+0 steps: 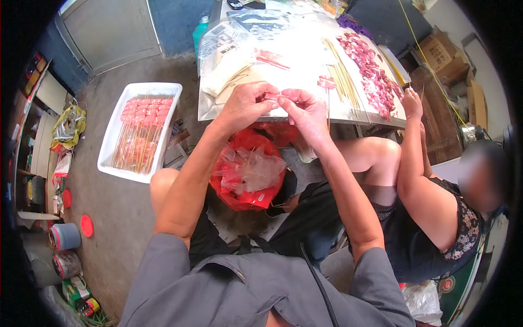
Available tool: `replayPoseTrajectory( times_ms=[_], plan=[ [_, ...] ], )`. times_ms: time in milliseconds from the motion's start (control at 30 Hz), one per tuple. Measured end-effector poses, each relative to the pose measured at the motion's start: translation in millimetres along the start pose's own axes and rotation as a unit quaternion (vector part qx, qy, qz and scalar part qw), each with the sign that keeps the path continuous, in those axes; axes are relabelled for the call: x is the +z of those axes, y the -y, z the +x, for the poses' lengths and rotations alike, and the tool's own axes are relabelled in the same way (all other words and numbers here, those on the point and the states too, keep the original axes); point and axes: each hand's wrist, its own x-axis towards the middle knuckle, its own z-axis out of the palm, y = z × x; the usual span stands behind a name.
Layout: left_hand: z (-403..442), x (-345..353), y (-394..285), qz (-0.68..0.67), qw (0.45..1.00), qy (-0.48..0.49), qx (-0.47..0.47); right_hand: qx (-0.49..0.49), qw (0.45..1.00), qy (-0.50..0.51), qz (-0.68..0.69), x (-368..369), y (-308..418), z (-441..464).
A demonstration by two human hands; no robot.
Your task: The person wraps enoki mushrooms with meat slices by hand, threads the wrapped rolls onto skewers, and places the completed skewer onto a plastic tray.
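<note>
My left hand (251,104) and my right hand (303,109) meet above the near edge of the table, fingertips pinched together. Whatever is between them is too small to make out. Just right of my right hand, a skewer with a piece of meat (327,82) at its top points up the table; I cannot tell whether the hand touches it. Bare wooden skewers (343,76) lie further right, beside a long heap of cut red meat (369,68). Thin strips of meat (271,59) lie beyond my hands.
A white tray (103,152) of meat skewers stands at left. Below my hands is a red plastic bag (234,196) with clear plastic inside. A co-worker's hand (412,103) is at the table's right corner. Clear plastic packaging (223,41) lies on the table (299,82).
</note>
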Motion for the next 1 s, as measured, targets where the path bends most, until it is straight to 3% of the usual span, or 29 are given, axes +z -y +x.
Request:
replayPoseTrajectory(
  times_ms=[167,233,267,367,433,567,633,767,867,1000],
  plan=[
    [-5,0,0,-0.011,0.999,-0.006,-0.035,-0.02,0.988,-0.043,-0.144,-6,9,-16],
    [-7,-4,-6,0.018,0.999,-0.018,-0.02,-0.13,0.941,-0.133,-0.281,-26,-5,-13],
    [-8,-4,-2,0.018,0.999,-0.019,-0.02,-0.082,0.941,-0.158,-0.288,-38,-5,-13],
    [-7,-2,7,-0.016,0.998,-0.06,-0.019,-0.119,0.9,-0.222,-0.355,-77,-18,-1],
    [-7,2,4,-0.036,0.99,-0.135,0.022,-0.103,0.845,-0.25,-0.462,-94,-26,8],
    [-8,0,1,-0.028,0.99,-0.134,0.02,-0.031,0.853,-0.226,-0.469,-97,-20,22],
    [-9,1,0,-0.044,0.988,-0.145,0.022,0.043,0.875,-0.169,-0.451,-93,-10,33],
    [-8,1,0,-0.057,0.988,-0.142,0.006,0.035,0.88,-0.173,-0.441,-91,-29,50],
    [-8,-1,2,-0.083,0.984,-0.156,0.005,-0.039,0.872,-0.238,-0.426,-84,-35,44],
    [-8,-6,1,-0.082,0.984,-0.153,-0.045,-0.053,0.947,-0.199,-0.246,-48,-10,-5]
  ],
)
